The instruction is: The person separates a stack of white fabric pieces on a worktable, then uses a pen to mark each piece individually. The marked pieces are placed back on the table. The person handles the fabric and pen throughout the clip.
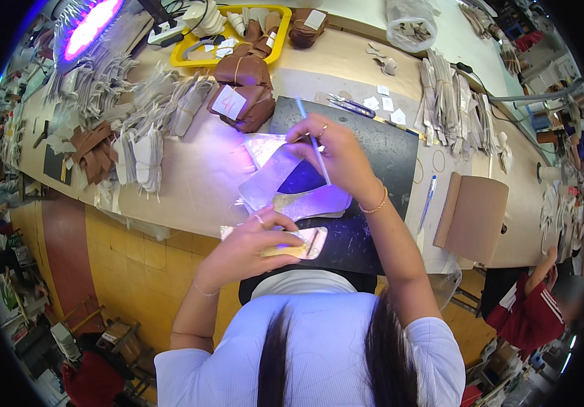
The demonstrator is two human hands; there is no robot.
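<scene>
My right hand (pixel 338 154) is closed round a slim pale-blue pen (pixel 300 108), its lower tip over the cut pieces. Its thumb and fingertips are also at the corner of a pale cut piece (pixel 265 180); whether they pinch it, I cannot tell. Nearer me, my left hand (pixel 248 245) grips a small pale, yellowish flat piece (pixel 313 244) with rounded corners, near the front edge of a black cutting mat (pixel 390 169). Another long pale piece (pixel 315 202) lies on the mat between my hands, lit violet.
Bundled brown pieces (pixel 243 85) sit beyond my hands, below a yellow tray (pixel 280 42). Thread snips (pixel 351 105) lie behind the mat, a blue pen (pixel 428 197) and brown folded sheet (pixel 476 217) to its right. Pale strips (pixel 146 152) crowd the left. A person in red (pixel 529 305) is at right.
</scene>
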